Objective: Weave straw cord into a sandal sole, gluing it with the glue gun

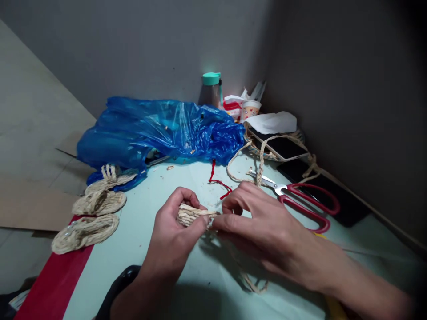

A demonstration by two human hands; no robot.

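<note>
A small woven straw piece (191,215) with rows of braid is held in my left hand (176,226), between thumb and curled fingers. My right hand (256,218) meets its right end, thumb and forefinger pinched together on the straw cord there; the exact grip is partly hidden. Below, a braided straw cord (251,284) trails from under my right hand onto the table. Three small straw sandals (86,233) lie in a column at the left. Red-handled scissors (283,190) rest partly open beyond my right hand, beside a red yarn strand (220,181).
A blue plastic bag (160,129) spreads across the back of the pale table (133,218). Behind it stand a green-lidded bottle (211,91) and a paper cup (250,109). A phone (283,144) lies on a basket, with looped braid (262,160) alongside. Grey walls bound the back and right.
</note>
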